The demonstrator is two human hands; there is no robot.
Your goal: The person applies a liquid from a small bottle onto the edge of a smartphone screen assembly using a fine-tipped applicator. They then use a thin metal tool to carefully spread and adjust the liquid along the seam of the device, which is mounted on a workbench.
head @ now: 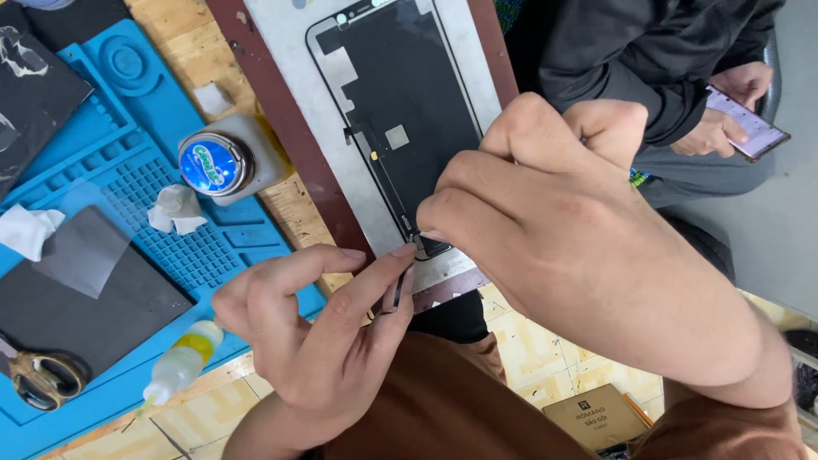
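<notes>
your right hand (588, 255) sits at centre frame, fingers (443, 223) pinched narrow on the bottom edge of the black phone screen panel (409, 111) — it lies on a grey plate (290, 51) running from the top centre down to mid-frame. your left hand (315, 332), lower centre, has thumb and forefinger closed on a thin dark tool (399, 290) touching that same bottom edge, near the small flex tab. keep the panel flat, work the tool shallow, and press lightly — the flex looks fragile. the solvent bottle (223, 162) and small dropper bottle (181, 365) stand left on the blue mat (128, 102).
</notes>
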